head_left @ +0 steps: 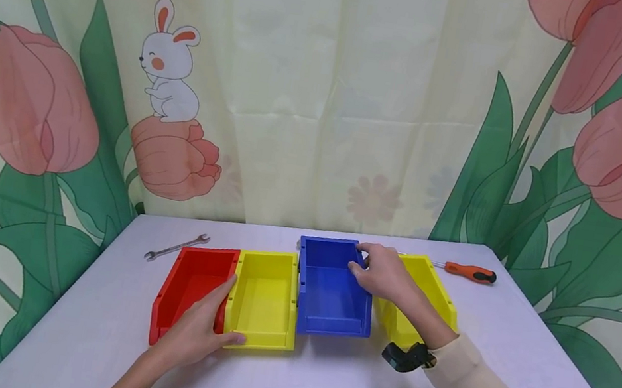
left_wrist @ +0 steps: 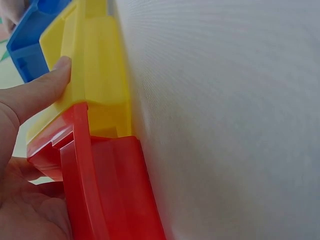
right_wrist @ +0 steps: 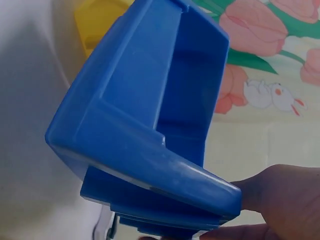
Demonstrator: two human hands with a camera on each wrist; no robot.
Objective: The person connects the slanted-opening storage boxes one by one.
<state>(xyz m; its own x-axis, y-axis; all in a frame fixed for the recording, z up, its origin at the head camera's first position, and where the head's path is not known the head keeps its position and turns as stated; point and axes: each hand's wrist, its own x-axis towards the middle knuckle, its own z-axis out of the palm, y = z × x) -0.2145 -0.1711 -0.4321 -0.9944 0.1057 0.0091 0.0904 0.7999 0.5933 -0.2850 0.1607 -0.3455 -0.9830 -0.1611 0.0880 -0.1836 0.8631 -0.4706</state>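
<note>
Aligning the blue bin (head_left: 332, 294) beside the left yellow bin (head_left: 264, 294) appears to be the step in hand. The right hand (head_left: 386, 274) grips the blue bin at its rear right corner, thumb inside the wall; the bin appears raised, with a shadow on the table below its front edge. The left hand (head_left: 198, 331) clasps the adjoining walls of the left yellow bin and the red bin (head_left: 192, 277), thumb on the yellow front edge, fingers reaching into the red side. These two bins stand side by side, touching. The next move would call for bringing the blue bin's side flush with the yellow wall and lowering it level, while the left hand braces the pair. Whether the side edges are engaged cannot be told. Work surface: a table (head_left: 288, 385) with a pale covering. The right yellow bin (head_left: 399, 321) stands partly behind the right forearm; a screwdriver (head_left: 469, 272) lies beyond it, and a wrench (head_left: 177, 248) lies behind the red bin. Background: a cream curtain (head_left: 315, 87) printed with tulips and a rabbit (head_left: 170, 62).
</note>
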